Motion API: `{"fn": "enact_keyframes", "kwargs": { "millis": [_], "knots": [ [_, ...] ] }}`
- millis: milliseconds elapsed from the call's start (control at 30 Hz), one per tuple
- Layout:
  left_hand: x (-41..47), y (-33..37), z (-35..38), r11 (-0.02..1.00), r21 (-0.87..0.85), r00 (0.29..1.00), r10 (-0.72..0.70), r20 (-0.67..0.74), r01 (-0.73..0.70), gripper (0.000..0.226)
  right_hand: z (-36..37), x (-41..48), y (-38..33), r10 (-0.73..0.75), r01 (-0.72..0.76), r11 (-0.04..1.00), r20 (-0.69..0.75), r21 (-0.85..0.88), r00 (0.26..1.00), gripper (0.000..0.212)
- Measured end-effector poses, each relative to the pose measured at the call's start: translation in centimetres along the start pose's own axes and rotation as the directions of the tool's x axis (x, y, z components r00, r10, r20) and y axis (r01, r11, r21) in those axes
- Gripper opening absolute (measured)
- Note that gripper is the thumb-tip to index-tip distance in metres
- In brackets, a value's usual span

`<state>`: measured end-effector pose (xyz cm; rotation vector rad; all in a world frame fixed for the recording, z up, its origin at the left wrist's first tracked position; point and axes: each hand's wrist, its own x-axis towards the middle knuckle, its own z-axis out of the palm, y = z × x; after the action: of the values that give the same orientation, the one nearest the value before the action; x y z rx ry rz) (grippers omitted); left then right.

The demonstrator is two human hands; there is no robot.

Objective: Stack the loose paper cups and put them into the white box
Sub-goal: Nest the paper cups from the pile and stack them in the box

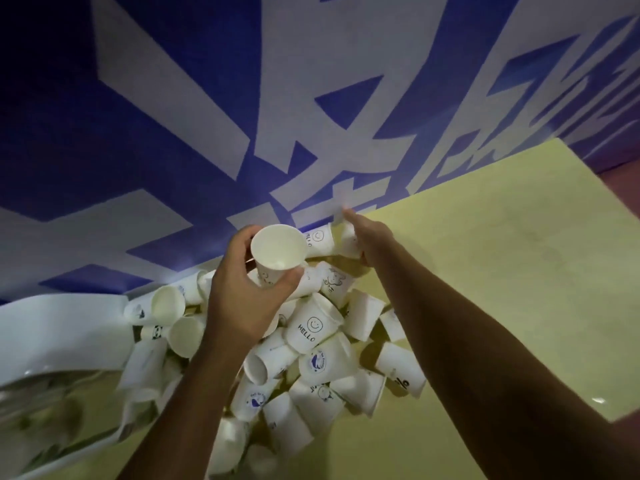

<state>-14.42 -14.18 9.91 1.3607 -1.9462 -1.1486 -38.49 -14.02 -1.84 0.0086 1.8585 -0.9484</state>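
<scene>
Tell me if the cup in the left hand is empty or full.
Empty: the cup gripped by the left hand faces its mouth at the camera, showing a bare white inside.

The cups are white, many printed in dark blue: one mid-frame bears a smiley over "HELLO", another below it a round blue emblem. The raised cup is plain white inside. The box, left, is white. The surface is pale yellow; the wall above, deep blue with large white shapes.
</scene>
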Motion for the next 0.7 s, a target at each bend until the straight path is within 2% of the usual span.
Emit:
{"fn": "enact_keyframes", "kwargs": {
  "millis": [67, 200, 267, 367, 467, 567, 633, 700],
  "knots": [
    [-0.5, -0.8, -1.0, 1.0, -0.026, 1.0, -0.009, -0.025, 0.008, 0.07, 1.0, 0.8, 0.1, 0.002, -0.004, 1.0, -0.083, -0.018, 0.997, 0.093],
    [-1.6, -2.4, -3.1, 0.999, -0.033, 0.999, -0.023, -0.044, 0.022, 0.067, 0.9, 0.8, 0.5, -0.068, 0.042, 0.992, -0.232, -0.117, 0.97, 0.07],
    [-2.5, -3.0, -4.8, 0.998, -0.061, 0.998, -0.017, -0.055, 0.013, 0.068, 0.6, -0.8, 0.8, -0.174, 0.143, 0.982, -0.306, -0.122, 0.936, 0.072],
    [-4.3, -3.7, -7.6, 0.996, -0.076, 0.996, 0.035, -0.081, -0.041, 0.074, 0.0, -6.1, 1.9, -0.421, 0.401, 0.906, -0.378, -0.135, 0.825, 0.07],
    [-6.7, -4.6, -11.5, 0.989, -0.094, 0.99, 0.108, -0.094, -0.117, 0.074, 1.3, -14.4, 3.4, -0.624, 0.59, 0.781, -0.272, -0.204, 0.732, 0.061],
    [-9.1, -6.4, -15.8, 0.983, -0.125, 0.987, 0.125, -0.1, -0.137, 0.077, 4.6, -22.7, 5.5, -0.737, 0.715, 0.675, -0.124, -0.183, 0.664, 0.048],
    [-10.8, -8.0, -19.2, 0.975, -0.184, 0.989, 0.108, -0.104, -0.126, 0.074, 8.2, -27.3, 7.3, -0.778, 0.767, 0.624, -0.035, -0.152, 0.627, 0.044],
    [-12.5, -9.6, -22.7, 0.97, -0.205, 0.988, 0.108, -0.111, -0.129, 0.069, 12.1, -31.2, 9.0, -0.781, 0.779, 0.621, 0.02, -0.089, 0.624, 0.045]
  ]
}}
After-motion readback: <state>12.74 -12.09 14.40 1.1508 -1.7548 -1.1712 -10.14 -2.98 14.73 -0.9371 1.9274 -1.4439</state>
